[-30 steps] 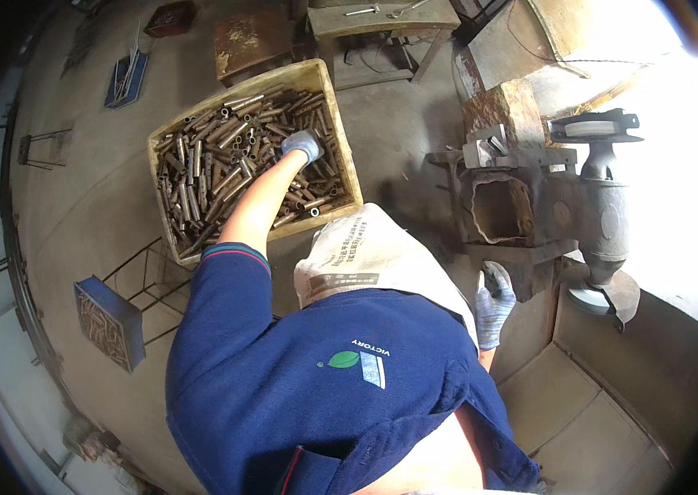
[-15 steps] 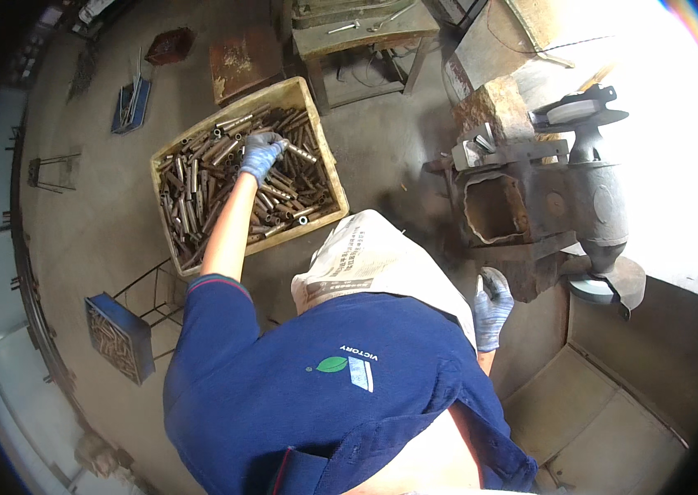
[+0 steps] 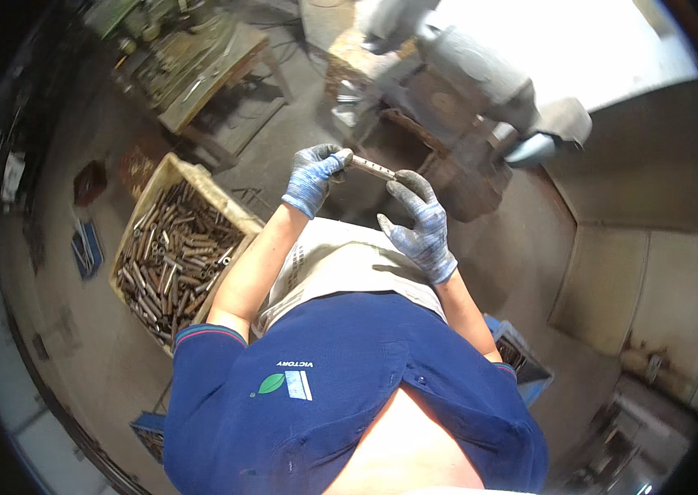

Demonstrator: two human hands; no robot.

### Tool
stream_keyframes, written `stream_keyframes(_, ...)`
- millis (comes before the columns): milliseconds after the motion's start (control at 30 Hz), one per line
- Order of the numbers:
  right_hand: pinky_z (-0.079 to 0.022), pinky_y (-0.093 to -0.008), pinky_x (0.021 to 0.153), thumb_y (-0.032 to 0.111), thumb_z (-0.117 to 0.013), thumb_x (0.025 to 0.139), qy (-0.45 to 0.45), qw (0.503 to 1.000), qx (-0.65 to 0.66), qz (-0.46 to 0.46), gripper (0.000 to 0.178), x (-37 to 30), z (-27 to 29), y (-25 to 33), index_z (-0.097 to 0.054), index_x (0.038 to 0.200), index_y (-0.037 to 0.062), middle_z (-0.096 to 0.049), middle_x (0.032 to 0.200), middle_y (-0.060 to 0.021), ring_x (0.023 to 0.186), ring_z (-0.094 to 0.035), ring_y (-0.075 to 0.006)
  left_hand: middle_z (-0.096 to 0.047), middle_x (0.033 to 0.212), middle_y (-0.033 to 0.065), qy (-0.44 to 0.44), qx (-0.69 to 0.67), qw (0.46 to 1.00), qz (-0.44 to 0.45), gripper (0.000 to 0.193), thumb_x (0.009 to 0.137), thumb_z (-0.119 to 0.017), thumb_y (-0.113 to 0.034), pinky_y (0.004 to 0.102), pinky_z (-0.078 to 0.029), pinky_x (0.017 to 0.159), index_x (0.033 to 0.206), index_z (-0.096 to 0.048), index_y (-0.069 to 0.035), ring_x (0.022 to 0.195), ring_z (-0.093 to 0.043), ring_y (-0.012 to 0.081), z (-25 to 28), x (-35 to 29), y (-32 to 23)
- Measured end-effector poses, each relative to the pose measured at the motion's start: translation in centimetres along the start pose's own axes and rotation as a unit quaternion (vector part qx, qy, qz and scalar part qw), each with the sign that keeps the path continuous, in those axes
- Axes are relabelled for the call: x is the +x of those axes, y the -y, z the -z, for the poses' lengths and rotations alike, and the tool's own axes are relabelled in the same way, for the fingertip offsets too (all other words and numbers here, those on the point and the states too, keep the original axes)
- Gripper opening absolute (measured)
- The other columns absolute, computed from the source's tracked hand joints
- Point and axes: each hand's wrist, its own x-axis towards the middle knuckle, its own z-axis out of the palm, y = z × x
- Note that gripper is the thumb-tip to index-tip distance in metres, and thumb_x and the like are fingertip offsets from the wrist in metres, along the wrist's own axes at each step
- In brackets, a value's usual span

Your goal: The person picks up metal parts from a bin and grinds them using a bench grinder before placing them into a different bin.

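Grey metal tube, with a row of dark spots along its side, lies directly between the two hands, its long axis running from the left fingertips rightward and slightly back toward the body. The left hand pinches one end; the right hand is nearest the other, fingertips at that end, thumb spread well away, and whether they touch cannot be told. Below both hands is a pale apron. Left of the left hand, a cream bin holds similar tubes; beyond the right hand, up and rightward, stands a grey grinder
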Motion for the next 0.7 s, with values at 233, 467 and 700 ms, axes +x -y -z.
stream_keyframes(233, -0.049, -0.0327, 0.084, 0.007, -0.076, 0.061, -0.113, 0.989, 0.012, -0.091, 0.042, -4.1, 2.5, -2.4, -0.063, 0.099, -0.0006, -0.053, 0.108, -0.0167, 0.101, -0.056, -0.0282, -0.061, 0.067, 0.005, 0.041, -0.024, 0.997, 0.068, 0.011, 0.081, -0.065, -0.008, 0.0211, -0.042, 0.05, 0.085, -0.063, 0.002, 0.054, -0.054, 0.0104, -6.3, 1.1, 3.4)
stream_keyframes(467, -0.049, -0.031, 0.085, -0.001, -0.073, 0.064, -0.211, 0.956, 0.119, -0.168, 0.041, -6.5, 3.9, -4.4, -0.062, 0.103, -0.0015, -0.054, 0.111, -0.0153, 0.103, -0.056, -0.0256, -0.062, 0.071, 0.0058, 0.096, 0.004, 0.994, 0.056, 0.014, 0.079, -0.068, -0.009, 0.0212, -0.044, 0.052, 0.085, -0.063, 0.003, 0.056, -0.055, 0.0104, -10.5, 1.3, 4.9)
stream_keyframes(700, -0.045, -0.0338, 0.09, 0.007, -0.072, 0.07, -0.265, 0.957, -0.025, -0.115, 0.038, -6.6, 5.2, -6.2, -0.061, 0.105, -0.0011, -0.055, 0.11, -0.0164, 0.104, -0.055, -0.0279, -0.065, 0.081, 0.0084, 0.2, -0.022, 0.977, 0.076, 0.021, 0.081, -0.067, -0.011, 0.0242, -0.05, 0.065, 0.095, -0.062, 0.005, 0.067, -0.061, 0.0137, -12.6, 3.8, 4.9)
